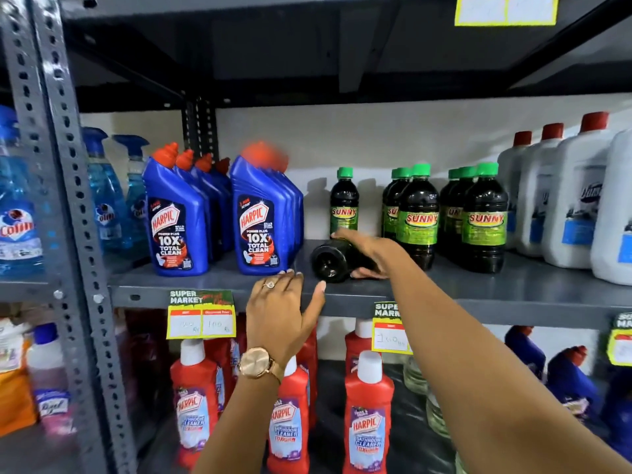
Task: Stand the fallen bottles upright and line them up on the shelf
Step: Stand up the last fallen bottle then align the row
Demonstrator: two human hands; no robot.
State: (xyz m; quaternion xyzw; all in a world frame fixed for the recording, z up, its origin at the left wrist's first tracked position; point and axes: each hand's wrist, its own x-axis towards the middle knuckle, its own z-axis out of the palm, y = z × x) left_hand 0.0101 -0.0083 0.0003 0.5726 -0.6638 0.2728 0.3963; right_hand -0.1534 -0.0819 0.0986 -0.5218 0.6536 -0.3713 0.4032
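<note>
A dark Sunny bottle [330,261] lies on its side on the grey shelf [478,295], base toward me. My right hand [367,249] is wrapped around its body. One Sunny bottle [344,203] with a green cap stands upright behind it. Two rows of upright Sunny bottles, one row [415,213] and another [482,217], stand to the right. My left hand [282,313] rests on the shelf's front edge, fingers apart, holding nothing, just left of the fallen bottle.
Blue Harpic bottles [260,217] stand in rows to the left, white jugs [574,196] to the right. Blue spray bottles [106,200] sit beyond the slotted upright post [68,200]. Red Harpic bottles [367,415] fill the shelf below. Price tags [201,314] hang on the shelf edge.
</note>
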